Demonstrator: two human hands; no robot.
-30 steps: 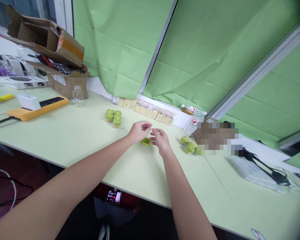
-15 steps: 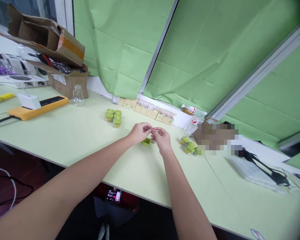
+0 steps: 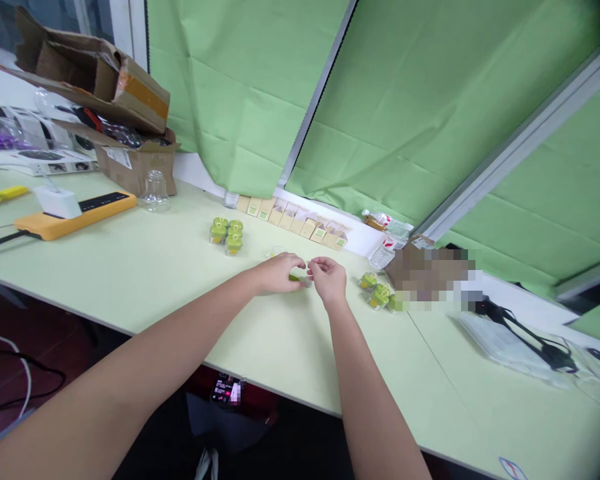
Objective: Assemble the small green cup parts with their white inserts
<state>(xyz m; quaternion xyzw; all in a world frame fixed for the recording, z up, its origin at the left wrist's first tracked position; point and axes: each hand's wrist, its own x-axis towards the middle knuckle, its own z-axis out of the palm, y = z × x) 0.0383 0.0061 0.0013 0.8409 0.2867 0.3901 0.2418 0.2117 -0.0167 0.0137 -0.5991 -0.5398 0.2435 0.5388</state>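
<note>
The green plastic cap (image 3: 294, 277) lies on the tabletop (image 3: 145, 267), its end under the fingertips of the left hand (image 3: 279, 273) at 9 o'clock; whether that grip clamps it cannot be determined. The right hand (image 3: 328, 280), just beside at 3 o'clock, has its fingers curled together.

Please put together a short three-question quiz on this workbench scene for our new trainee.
1. True or false: a white charger rests on the orange power strip.
2. Which lies nearest the right hand? A: the green pieces in clear packs; B: the glass bottle; C: the cardboard carton.
3. Fill the gap: the small green piece is partly hidden by the ___ hand.

Key: 1 true; 2 A; 3 left.
</note>
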